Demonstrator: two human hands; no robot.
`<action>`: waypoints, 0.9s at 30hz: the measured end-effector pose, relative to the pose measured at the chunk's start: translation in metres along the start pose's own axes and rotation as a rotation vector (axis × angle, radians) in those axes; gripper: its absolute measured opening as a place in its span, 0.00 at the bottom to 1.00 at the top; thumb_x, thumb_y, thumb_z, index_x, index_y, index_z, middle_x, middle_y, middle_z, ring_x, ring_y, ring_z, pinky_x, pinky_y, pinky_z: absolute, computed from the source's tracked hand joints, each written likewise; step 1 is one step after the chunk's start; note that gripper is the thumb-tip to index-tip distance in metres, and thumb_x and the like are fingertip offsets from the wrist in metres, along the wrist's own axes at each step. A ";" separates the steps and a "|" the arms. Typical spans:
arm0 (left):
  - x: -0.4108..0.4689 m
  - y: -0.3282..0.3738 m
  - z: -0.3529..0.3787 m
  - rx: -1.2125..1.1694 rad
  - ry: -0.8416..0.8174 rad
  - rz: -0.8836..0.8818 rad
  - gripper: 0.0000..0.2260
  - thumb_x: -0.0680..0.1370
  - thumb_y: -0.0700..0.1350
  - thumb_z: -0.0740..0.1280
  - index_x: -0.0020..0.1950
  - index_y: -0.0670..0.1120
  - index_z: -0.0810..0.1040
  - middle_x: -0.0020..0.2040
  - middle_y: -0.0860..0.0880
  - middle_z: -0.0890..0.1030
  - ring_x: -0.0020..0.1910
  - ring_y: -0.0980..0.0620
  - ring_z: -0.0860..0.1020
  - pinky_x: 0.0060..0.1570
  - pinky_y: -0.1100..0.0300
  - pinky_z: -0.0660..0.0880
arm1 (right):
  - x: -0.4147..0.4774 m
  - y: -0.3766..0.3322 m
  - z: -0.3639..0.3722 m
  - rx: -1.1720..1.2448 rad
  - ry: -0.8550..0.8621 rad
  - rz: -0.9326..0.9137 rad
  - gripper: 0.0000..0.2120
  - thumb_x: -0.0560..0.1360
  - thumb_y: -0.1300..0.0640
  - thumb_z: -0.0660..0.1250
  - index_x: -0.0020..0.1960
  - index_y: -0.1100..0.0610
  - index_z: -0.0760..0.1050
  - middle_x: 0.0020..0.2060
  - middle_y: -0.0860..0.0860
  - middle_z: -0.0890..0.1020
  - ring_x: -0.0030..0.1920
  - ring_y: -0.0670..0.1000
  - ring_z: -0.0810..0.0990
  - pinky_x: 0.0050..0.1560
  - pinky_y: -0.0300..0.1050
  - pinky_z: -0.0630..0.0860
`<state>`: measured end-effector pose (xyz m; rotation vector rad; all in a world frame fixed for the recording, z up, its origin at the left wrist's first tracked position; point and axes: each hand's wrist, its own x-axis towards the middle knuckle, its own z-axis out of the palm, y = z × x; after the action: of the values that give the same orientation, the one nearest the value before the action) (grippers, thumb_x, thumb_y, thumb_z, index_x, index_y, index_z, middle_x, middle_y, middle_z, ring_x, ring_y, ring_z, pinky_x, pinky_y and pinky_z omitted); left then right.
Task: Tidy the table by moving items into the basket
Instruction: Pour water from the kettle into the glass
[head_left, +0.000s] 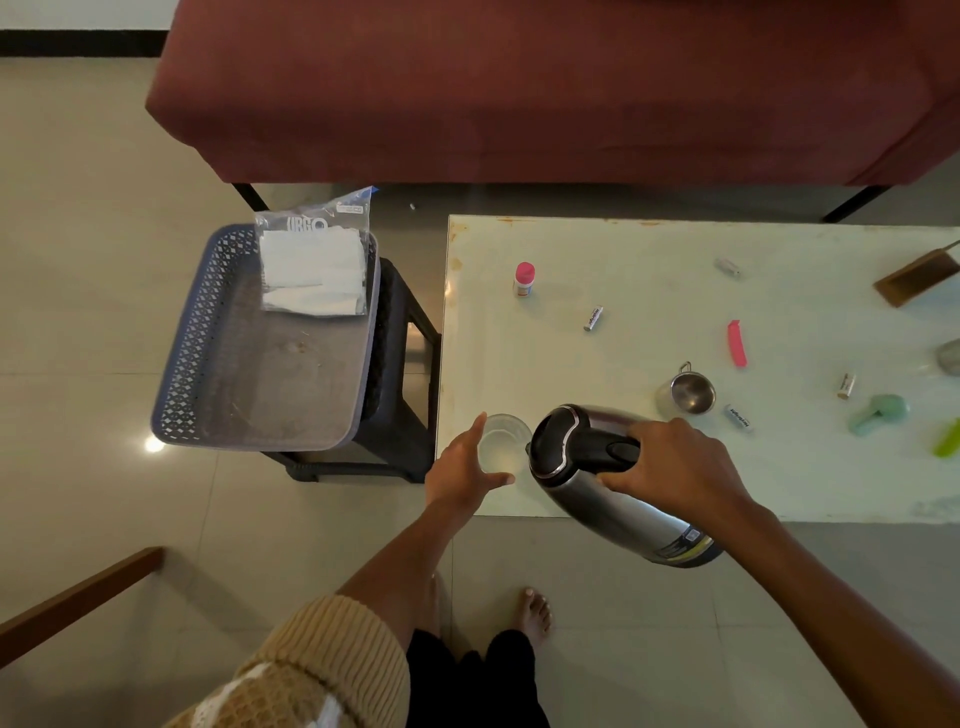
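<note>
Right hand (670, 462) gripping kettle (587, 493) handle, kettle tilted over near table (779, 467) edge. Left hand (462, 470) curled round glass (506, 436) at corner. "URGO" bag (311, 265) at far end of basket (176, 395), near floor open.

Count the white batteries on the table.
2: the first battery lies near the pink-capped bottle, the second battery beside the steel cup. Two other small cylinders may be batteries; too blurry to tell.

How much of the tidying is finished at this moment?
Just begun. Done: only a plastic bag lies in the basket. In hand: the right hand grips the tilted kettle, the left hand holds the glass. Left: pink-capped bottle, steel cup, pink clip and a battery lie on the table.
</note>
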<state>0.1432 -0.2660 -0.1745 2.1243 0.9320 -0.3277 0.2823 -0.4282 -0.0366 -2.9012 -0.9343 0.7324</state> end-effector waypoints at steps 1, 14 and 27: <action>0.000 0.000 0.000 0.002 0.000 -0.003 0.43 0.69 0.54 0.74 0.76 0.53 0.52 0.71 0.50 0.70 0.69 0.48 0.69 0.61 0.51 0.72 | 0.000 0.001 0.001 0.000 0.003 0.002 0.18 0.64 0.41 0.68 0.49 0.50 0.78 0.34 0.48 0.73 0.34 0.52 0.73 0.35 0.42 0.67; -0.004 0.013 -0.023 0.148 -0.138 0.003 0.44 0.72 0.55 0.71 0.77 0.53 0.44 0.73 0.49 0.66 0.70 0.46 0.68 0.61 0.51 0.71 | -0.028 0.037 -0.015 0.406 0.122 0.054 0.16 0.60 0.39 0.72 0.42 0.46 0.76 0.35 0.47 0.80 0.38 0.50 0.78 0.36 0.41 0.70; -0.084 0.119 -0.165 -0.567 -0.002 0.085 0.09 0.80 0.43 0.60 0.49 0.41 0.78 0.35 0.49 0.79 0.27 0.60 0.76 0.31 0.69 0.74 | -0.093 -0.005 -0.116 0.623 0.189 -0.070 0.12 0.60 0.52 0.78 0.35 0.53 0.76 0.28 0.49 0.78 0.32 0.48 0.77 0.32 0.41 0.71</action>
<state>0.1583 -0.2375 0.0432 1.6322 0.8127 -0.0129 0.2639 -0.4594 0.1078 -2.3283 -0.6361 0.5940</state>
